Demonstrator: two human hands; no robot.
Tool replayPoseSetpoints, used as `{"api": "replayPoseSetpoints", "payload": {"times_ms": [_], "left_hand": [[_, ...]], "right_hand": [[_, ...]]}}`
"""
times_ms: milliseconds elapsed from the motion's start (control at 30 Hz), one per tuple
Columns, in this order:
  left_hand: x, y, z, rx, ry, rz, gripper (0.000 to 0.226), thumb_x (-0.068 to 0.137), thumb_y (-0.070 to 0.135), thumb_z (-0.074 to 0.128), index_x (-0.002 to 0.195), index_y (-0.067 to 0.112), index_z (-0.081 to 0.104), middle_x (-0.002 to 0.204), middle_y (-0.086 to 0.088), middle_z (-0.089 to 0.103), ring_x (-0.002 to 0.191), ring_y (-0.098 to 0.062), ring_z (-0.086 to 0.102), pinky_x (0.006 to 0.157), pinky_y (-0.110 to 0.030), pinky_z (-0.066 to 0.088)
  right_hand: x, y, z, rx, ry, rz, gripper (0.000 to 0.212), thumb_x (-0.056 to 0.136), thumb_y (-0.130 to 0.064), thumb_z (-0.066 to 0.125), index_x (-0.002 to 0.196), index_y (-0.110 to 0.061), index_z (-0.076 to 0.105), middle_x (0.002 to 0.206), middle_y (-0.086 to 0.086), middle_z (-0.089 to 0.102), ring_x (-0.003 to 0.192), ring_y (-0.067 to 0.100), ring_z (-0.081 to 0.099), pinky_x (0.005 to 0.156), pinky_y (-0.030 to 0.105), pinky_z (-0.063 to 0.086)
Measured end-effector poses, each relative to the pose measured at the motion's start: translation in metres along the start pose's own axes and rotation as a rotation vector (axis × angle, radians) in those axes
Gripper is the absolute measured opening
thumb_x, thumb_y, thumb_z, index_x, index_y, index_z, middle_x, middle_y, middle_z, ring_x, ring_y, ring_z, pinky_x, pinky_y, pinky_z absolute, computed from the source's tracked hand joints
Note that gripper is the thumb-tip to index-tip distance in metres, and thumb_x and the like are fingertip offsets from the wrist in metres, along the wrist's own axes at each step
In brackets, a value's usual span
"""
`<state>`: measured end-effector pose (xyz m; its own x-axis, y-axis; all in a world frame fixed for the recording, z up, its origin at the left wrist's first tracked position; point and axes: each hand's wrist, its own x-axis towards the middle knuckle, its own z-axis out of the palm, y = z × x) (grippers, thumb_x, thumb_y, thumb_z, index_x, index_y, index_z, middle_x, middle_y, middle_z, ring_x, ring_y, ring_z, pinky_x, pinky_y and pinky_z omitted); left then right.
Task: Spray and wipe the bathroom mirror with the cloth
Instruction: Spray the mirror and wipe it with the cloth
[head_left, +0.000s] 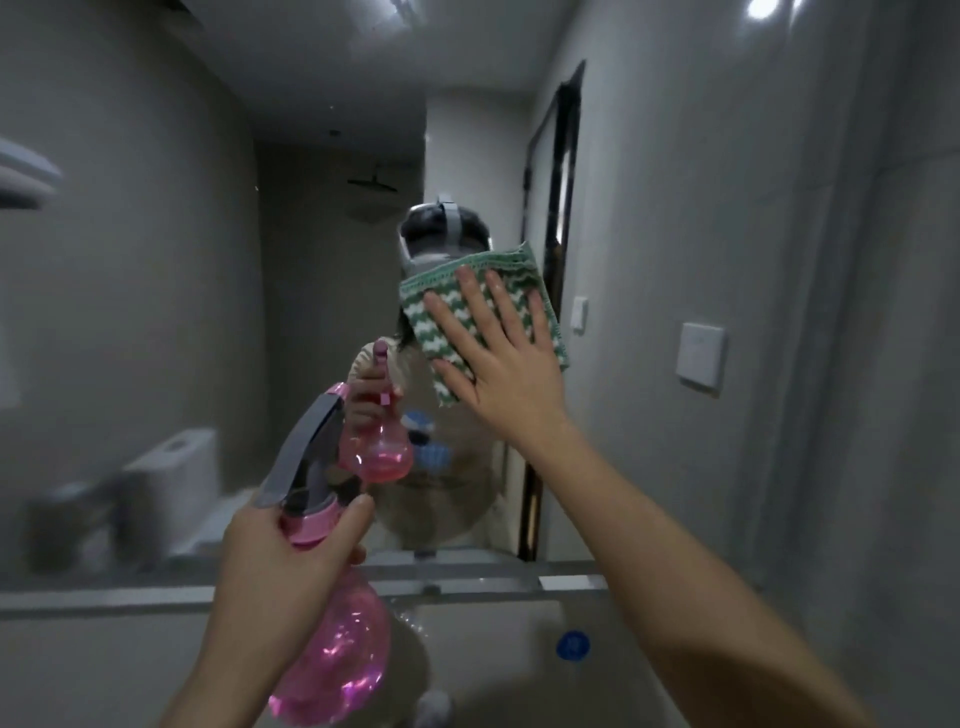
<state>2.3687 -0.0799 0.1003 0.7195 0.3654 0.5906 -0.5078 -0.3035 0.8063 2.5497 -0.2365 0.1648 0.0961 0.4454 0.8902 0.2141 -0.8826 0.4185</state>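
Observation:
The bathroom mirror (156, 322) fills the wall ahead. My right hand (498, 358) lies flat with fingers spread, pressing a green and white zigzag cloth (540, 291) against the glass at about head height. My left hand (280, 566) grips the neck of a pink see-through spray bottle (337, 644) with a grey trigger head, held low in front of the mirror with the nozzle aimed at the glass. The mirror reflects the bottle, the cloth's edge and a person wearing a head-mounted camera.
A narrow ledge (104, 597) runs under the mirror, with a white basin (493, 649) below it. A white wall switch (700, 361) sits on the right wall. A toilet and a dark door frame appear in the reflection. A blue round item (572, 645) lies by the basin.

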Motion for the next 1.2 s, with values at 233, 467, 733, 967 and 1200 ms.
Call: {"api": "replayPoseSetpoints", "payload": {"times_ms": [233,467,733,967,1200], "left_hand": [[-0.014,0.0,0.038,0.067,-0.051,0.045,0.02,0.073,-0.002,0.072,0.06,0.002,0.056,0.049,-0.016,0.06,0.042,-0.005,0.056,0.042,-0.006,0.04],[-0.045,0.004,0.077,0.018,-0.113,-0.003,0.042,0.068,-0.009,0.074,0.104,0.011,0.065,0.049,-0.005,0.06,0.044,-0.012,0.061,0.043,-0.012,0.046],[-0.08,0.014,0.08,0.045,-0.151,-0.118,0.038,0.06,0.024,0.078,0.092,0.01,0.063,0.059,-0.011,0.063,0.056,-0.026,0.063,0.046,-0.014,0.046],[-0.09,0.022,0.086,0.093,-0.198,-0.116,0.042,0.07,-0.005,0.073,0.103,0.016,0.06,0.05,-0.013,0.06,0.044,-0.023,0.061,0.041,-0.012,0.044],[-0.099,0.013,0.083,0.086,-0.202,-0.16,0.04,0.072,0.001,0.073,0.086,0.033,0.054,0.056,-0.01,0.062,0.054,-0.018,0.062,0.047,-0.01,0.042]], "right_hand": [[-0.079,0.064,0.004,-0.005,0.038,0.142,0.054,0.098,-0.052,0.033,0.148,-0.031,0.027,0.156,0.005,0.021,0.144,0.025,0.02,0.115,0.051,0.016],[-0.193,0.094,0.011,0.071,-0.074,0.433,0.057,0.1,-0.051,0.022,0.151,-0.031,0.01,0.16,0.003,-0.001,0.146,0.026,0.007,0.114,0.056,0.015],[-0.201,0.069,-0.007,0.218,-0.247,0.704,0.059,0.099,-0.052,0.011,0.152,-0.029,-0.003,0.159,0.002,-0.012,0.147,0.026,-0.005,0.114,0.055,0.007],[-0.209,0.077,-0.014,0.183,-0.333,0.58,0.09,0.085,-0.071,0.03,0.152,-0.022,-0.006,0.158,0.011,-0.013,0.146,0.031,-0.009,0.114,0.054,-0.001],[-0.213,0.078,-0.007,0.183,-0.286,0.579,0.072,0.095,-0.061,0.015,0.152,-0.022,-0.002,0.158,0.008,-0.014,0.146,0.03,-0.007,0.114,0.056,0.004]]}}
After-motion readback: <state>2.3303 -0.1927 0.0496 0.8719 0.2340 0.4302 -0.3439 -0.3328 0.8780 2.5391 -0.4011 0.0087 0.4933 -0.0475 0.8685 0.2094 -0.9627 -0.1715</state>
